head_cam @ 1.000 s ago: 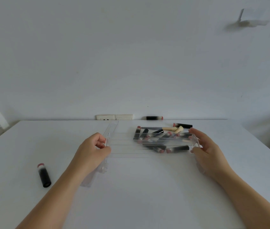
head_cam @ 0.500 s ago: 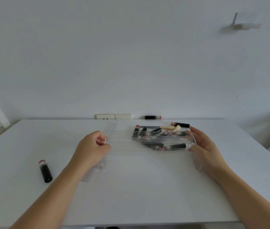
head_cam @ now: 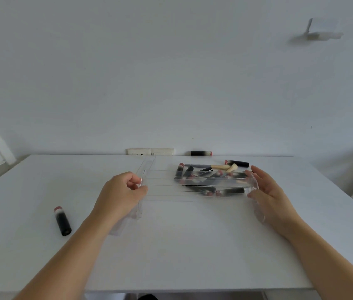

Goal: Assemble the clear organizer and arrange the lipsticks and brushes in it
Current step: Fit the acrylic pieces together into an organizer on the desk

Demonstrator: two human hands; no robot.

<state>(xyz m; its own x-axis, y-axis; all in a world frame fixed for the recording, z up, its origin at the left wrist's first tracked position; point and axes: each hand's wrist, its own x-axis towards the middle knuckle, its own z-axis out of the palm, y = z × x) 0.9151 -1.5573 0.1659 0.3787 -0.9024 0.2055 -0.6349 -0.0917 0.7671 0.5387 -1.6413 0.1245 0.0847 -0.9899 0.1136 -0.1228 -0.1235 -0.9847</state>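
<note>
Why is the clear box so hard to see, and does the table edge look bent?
Head view: soft, even light, faint shadows; the organizer shows only as thin edge lines; the lipsticks behind it smear; the wide lens bows the table edges.

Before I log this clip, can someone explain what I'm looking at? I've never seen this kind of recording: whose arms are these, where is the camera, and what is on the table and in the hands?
No machine here: a person works with bare hands, filmed by one wide-angle camera worn on the head, looking forward and down. The left hand curls its fingers round the left end panel of a clear plastic organizer; the right hand rests with straight fingers against its right end. The organizer sits on a white table. A heap of black lipstick tubes with pink ends and wooden-handled makeup brushes shows at and behind its right part; whether they lie inside it I cannot tell. One loose black lipstick lies at the left, another lipstick by the wall near a white wall socket.
</note>
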